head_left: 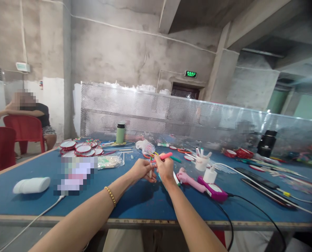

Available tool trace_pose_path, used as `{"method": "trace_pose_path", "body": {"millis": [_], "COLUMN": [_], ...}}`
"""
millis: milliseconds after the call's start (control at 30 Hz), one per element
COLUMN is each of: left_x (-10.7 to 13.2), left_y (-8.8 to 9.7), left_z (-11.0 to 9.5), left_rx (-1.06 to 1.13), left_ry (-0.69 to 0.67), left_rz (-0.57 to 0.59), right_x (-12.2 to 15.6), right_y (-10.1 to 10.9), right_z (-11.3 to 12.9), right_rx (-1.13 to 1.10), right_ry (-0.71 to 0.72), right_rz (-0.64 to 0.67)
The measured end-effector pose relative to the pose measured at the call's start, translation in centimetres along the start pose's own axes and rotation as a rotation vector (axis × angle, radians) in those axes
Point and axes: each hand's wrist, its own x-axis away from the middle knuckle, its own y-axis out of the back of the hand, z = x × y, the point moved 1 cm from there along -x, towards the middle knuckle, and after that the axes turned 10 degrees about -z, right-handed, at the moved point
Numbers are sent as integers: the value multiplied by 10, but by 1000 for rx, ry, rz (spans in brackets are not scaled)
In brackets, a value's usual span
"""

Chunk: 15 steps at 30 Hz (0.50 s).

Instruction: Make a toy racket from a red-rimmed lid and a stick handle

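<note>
My right hand [165, 169] is closed around a pink-red marker pen [167, 155], its tip pointing left at a small pale stick. That narrow stick [150, 167] stands about upright, pinched in the fingers of my left hand [141, 168]. Both hands are close together above the blue table [93, 206]. Just right of my right hand lies a pink hand-held tool [189, 178], near a purple box [213, 190]. Part of a white and green item [176, 178] shows behind my right wrist. What lies directly beneath my fingers is hidden.
White discs with red rims [84, 149] and a clear packet of sticks [110, 161] lie left. A green bottle [120, 133] stands behind; a cup of pens [201, 161] and small white bottle [210, 175] stand right. Cables cross the front edge. A person [32, 108] sits far left.
</note>
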Motion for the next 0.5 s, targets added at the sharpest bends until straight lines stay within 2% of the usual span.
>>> {"method": "trace_pose_path", "body": {"millis": [500], "left_x": [-2], "left_y": [1], "left_z": [3], "left_rx": [19], "left_ry": [-20], "left_rz": [22], "right_x": [2], "right_y": [1], "right_z": [6], "right_rx": [13], "right_ry": [-7], "right_rz": [23]}}
